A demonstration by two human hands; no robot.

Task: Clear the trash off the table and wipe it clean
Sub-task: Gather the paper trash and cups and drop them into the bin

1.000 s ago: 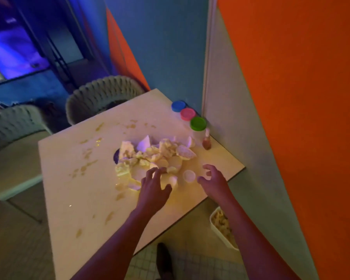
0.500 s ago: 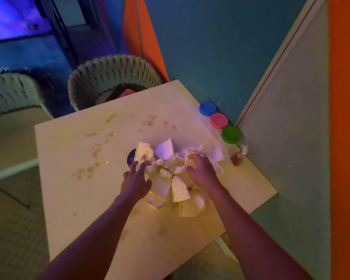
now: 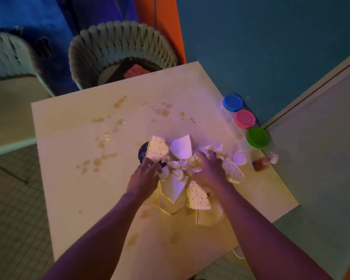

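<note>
Both hands curl into the heap of crumpled white paper and dotted plate pieces [image 3: 182,168] on the stained cream square table [image 3: 73,142]: left hand [image 3: 143,178] clutches its near-left edge, right hand [image 3: 209,170] grips the crumpled top.

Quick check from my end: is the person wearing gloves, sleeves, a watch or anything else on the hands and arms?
Nothing is worn that the head view shows. The left hand and right hand are bare, with no gloves, and no rings or watch can be made out in the dim coloured light. Both forearms are uncovered up to the bottom edge of the picture, so no sleeve is visible.
</note>
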